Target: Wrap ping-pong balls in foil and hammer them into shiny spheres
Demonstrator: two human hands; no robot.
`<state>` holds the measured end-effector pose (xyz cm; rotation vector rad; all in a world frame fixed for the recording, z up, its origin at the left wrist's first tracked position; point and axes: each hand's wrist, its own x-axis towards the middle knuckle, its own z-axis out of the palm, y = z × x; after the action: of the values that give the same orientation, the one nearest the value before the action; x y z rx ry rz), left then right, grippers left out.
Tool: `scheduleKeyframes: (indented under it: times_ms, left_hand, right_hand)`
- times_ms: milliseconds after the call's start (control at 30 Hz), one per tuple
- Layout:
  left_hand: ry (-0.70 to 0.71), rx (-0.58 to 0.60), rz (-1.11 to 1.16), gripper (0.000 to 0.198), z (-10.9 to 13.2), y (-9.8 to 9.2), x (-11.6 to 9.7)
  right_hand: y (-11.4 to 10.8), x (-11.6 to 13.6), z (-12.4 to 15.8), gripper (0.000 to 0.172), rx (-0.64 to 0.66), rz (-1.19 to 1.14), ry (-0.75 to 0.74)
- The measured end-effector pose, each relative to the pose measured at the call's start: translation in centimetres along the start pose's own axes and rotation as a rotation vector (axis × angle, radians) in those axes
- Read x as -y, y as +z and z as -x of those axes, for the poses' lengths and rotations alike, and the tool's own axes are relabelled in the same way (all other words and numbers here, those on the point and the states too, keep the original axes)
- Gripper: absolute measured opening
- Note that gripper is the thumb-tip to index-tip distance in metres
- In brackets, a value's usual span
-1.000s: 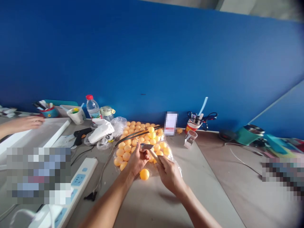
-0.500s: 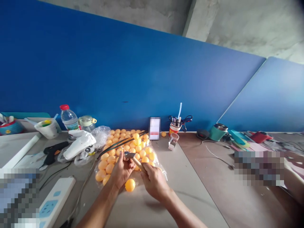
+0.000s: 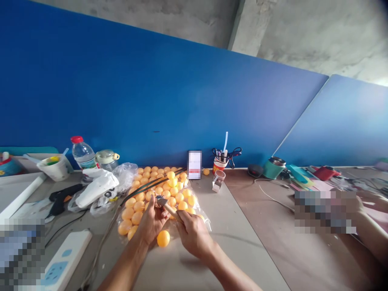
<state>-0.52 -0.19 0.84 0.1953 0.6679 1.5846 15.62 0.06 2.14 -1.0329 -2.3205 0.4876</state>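
Observation:
My right hand (image 3: 194,236) is closed round the wooden handle of a small metal-tipped tool (image 3: 168,205). My left hand (image 3: 150,223) is curled with its fingertips pinched at the tool's shiny metal end. What else the fingers hold, if anything, is hidden. One loose orange ball (image 3: 163,238) lies on the table just under my left palm. Both hands hover over the near edge of a clear bag of several orange balls (image 3: 142,196), with a dark strap (image 3: 142,186) lying across it.
To the left are a black glue gun (image 3: 62,195), a white power strip (image 3: 65,258), a water bottle (image 3: 80,152), a jar (image 3: 106,159) and a white cup (image 3: 55,168). A cup of scissors (image 3: 221,161) and a green pot (image 3: 274,167) stand at the back. Another person's arm (image 3: 368,226) rests at the right.
The view has swung up and to the right. The other person's hand at the far left is out of view and an arm shows at the right. My hands keep their hold.

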Motion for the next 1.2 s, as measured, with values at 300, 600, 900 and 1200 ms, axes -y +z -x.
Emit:
scheduleKeyframes:
  times_ms: [300,600,900,1200]
  left_hand:
    - [0.033,-0.009,0.037,0.031,-0.2,-0.6,-0.2]
    - [0.021,-0.005,0.037,0.024,-0.5,-0.7,-0.2]
    - [0.053,-0.096,0.003,0.024,-0.9,-1.2,0.3]
    - [0.023,-0.072,-0.048,0.029,-0.8,-1.4,0.3]
  right_hand:
    - [0.3,-0.3,0.0,0.011,0.009,0.014,0.044]
    - [0.2,-0.4,-0.1,0.012,0.004,0.018,0.059]
    - [0.2,-0.2,-0.1,0.013,0.001,0.016,0.042]
    - [0.0,-0.2,-0.2,0.014,-0.013,-0.008,0.044]
